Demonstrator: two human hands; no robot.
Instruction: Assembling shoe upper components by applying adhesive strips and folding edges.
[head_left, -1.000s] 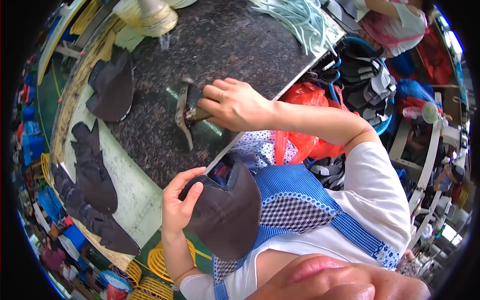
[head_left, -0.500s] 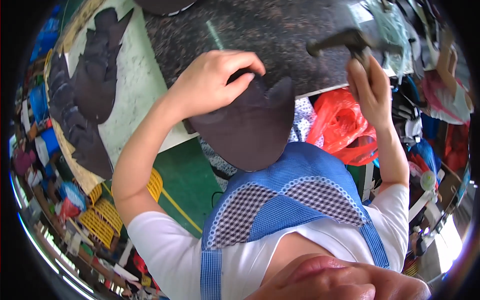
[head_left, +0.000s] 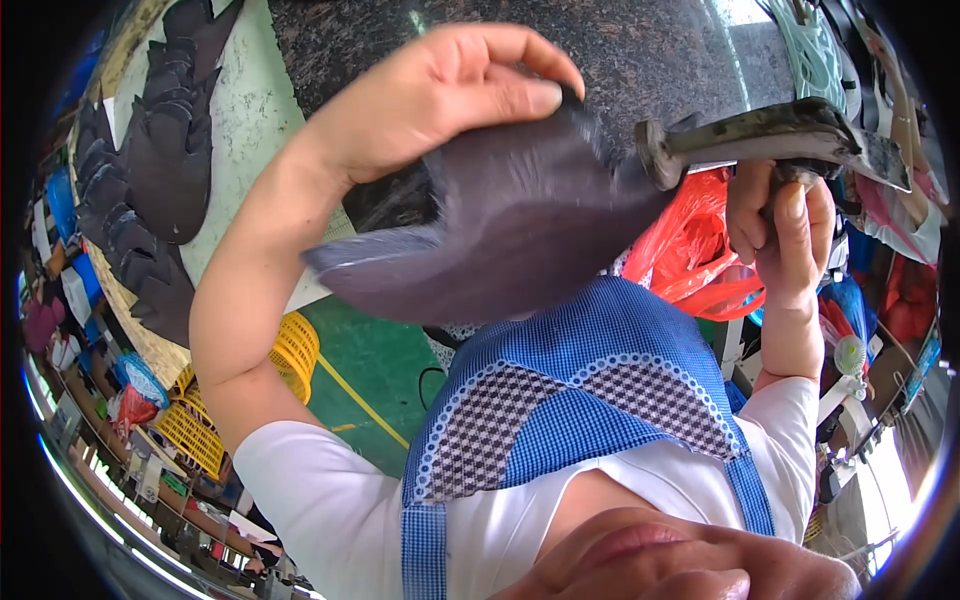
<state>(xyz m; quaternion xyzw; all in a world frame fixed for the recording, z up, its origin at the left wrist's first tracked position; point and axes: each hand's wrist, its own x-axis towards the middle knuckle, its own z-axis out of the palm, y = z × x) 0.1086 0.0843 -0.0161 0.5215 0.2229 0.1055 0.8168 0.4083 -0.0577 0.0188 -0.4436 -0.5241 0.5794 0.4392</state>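
Note:
My left hand (head_left: 455,85) pinches the edge of a dark brown shoe upper piece (head_left: 510,225) between thumb and fingers. The piece is lifted and tilted in front of my apron, its rounded side toward me and a pointed corner out to the left. My right hand (head_left: 790,225) is closed round the handle of a hammer (head_left: 760,140), held up at the right. The hammer's round face points left, close to the piece's right edge; whether they touch I cannot tell. Most of the handle is hidden by my fingers.
Overlapping dark pieces (head_left: 165,150) lie on the pale board (head_left: 250,120) at the left. A dark speckled stone slab (head_left: 640,50) covers the bench ahead. A red plastic bag (head_left: 690,250) hangs at the bench's near edge. Yellow baskets (head_left: 295,355) stand on the green floor.
My left hand has raised the piece off the slab's edge toward me and turned it, swinging a corner left. The hammer has come closer and lower, its head now turned sideways.

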